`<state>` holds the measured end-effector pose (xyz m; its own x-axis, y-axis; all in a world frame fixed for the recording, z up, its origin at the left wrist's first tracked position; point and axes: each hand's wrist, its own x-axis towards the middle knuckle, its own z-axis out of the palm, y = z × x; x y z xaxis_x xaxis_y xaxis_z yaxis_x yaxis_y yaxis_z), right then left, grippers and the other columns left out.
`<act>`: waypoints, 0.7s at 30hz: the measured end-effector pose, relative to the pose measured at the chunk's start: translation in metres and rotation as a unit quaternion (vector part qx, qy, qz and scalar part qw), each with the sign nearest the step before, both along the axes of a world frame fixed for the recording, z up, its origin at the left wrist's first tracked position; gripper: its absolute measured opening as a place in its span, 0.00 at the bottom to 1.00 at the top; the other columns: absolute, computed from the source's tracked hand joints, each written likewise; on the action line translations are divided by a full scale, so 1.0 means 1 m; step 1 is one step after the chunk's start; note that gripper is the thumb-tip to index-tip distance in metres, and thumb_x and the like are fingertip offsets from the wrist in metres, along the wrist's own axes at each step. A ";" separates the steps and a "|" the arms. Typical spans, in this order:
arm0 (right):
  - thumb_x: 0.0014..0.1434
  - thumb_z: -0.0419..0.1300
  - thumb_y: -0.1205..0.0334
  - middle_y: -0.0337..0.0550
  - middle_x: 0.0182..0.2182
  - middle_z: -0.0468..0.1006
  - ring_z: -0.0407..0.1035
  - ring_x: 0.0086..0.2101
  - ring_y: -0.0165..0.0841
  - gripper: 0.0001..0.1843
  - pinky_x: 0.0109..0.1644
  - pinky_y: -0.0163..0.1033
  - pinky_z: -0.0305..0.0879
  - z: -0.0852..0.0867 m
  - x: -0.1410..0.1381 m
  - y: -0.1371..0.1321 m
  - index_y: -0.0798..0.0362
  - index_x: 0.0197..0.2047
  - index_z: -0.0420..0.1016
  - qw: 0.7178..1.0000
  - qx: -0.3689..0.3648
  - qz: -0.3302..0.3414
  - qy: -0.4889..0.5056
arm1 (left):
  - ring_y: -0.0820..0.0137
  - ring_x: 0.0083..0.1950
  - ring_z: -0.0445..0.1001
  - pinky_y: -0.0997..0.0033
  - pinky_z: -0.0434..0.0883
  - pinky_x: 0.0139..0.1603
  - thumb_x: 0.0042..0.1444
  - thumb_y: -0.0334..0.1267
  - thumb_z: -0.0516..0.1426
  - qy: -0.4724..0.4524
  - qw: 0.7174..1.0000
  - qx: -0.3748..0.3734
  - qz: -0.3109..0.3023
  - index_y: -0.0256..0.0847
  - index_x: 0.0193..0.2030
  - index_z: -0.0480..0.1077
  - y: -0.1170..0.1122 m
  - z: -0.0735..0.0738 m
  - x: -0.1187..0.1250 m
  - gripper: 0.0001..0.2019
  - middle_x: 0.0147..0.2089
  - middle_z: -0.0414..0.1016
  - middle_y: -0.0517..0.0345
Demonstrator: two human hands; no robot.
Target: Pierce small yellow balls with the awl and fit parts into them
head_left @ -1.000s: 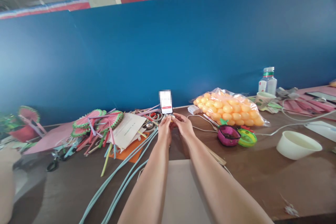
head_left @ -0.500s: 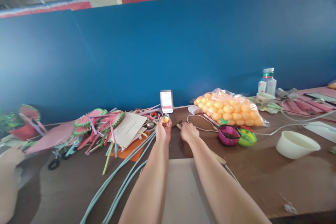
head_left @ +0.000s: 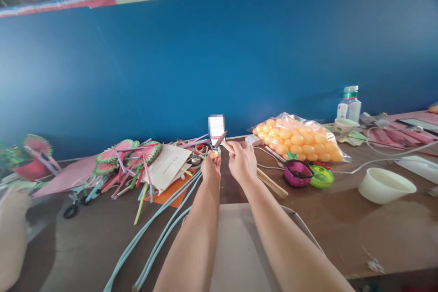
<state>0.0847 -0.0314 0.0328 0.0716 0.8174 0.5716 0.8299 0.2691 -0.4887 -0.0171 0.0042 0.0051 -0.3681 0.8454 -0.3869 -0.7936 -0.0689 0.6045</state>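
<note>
Straight ahead of you in the head view, your left hand [head_left: 211,169] is raised just over the counter [head_left: 359,237], its fingers [head_left: 212,160] pinched closed on a small orange ball [head_left: 215,154] held up at the fingertips. Just beside it, your right hand [head_left: 243,162] has its fingers wrapped tight around a wooden-handled tool [head_left: 270,183], tilted so the handle runs down to the right and the dark tip points up-left, right above the ball; you cannot tell whether the tip touches it. Behind both hands a phone [head_left: 216,126] leans on the blue wall [head_left: 219,64]. To the right lie a clear bag of orange balls [head_left: 297,139], a magenta cup [head_left: 298,174], a green lid [head_left: 321,177] touching it, a white bowl [head_left: 386,186] and a bottle [head_left: 349,105] further back. To the left, paper fans [head_left: 132,153] and coloured strips are heaped near pale blue tubes [head_left: 160,226], and a cardboard sheet [head_left: 239,251] lies under your forearms.
</note>
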 end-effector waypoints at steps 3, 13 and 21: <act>0.58 0.52 0.70 0.50 0.45 0.70 0.62 0.44 0.42 0.21 0.47 0.43 0.58 -0.003 -0.004 -0.002 0.47 0.52 0.74 1.000 0.001 0.007 -0.011 | 0.76 0.32 0.73 0.79 0.73 0.37 0.58 0.31 0.57 0.008 1.000 0.007 0.000 0.36 0.36 0.70 0.001 -0.003 0.000 0.02 0.34 0.72 0.54; 0.58 0.53 0.70 0.49 0.44 0.71 0.63 0.43 0.40 0.21 0.47 0.41 0.59 -0.005 -0.005 -0.001 0.46 0.52 0.74 0.999 -0.011 -0.020 -0.022 | 0.77 0.31 0.73 0.80 0.73 0.35 0.58 0.31 0.57 0.002 1.000 0.007 0.012 0.34 0.37 0.70 0.002 -0.005 0.002 0.02 0.35 0.72 0.53; 0.58 0.53 0.71 0.48 0.45 0.71 0.63 0.44 0.39 0.22 0.48 0.40 0.59 -0.007 -0.003 0.000 0.45 0.53 0.74 1.000 0.001 -0.024 -0.013 | 0.78 0.30 0.72 0.80 0.74 0.35 0.59 0.31 0.57 0.002 1.000 0.016 0.019 0.34 0.35 0.70 0.001 -0.002 0.002 0.03 0.33 0.71 0.54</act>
<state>0.0817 -0.0315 0.0258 0.0961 0.8126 0.5748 0.8547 0.2287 -0.4661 -0.0153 0.0051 0.0028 -0.4021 0.8425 -0.3584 -0.7873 -0.1184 0.6051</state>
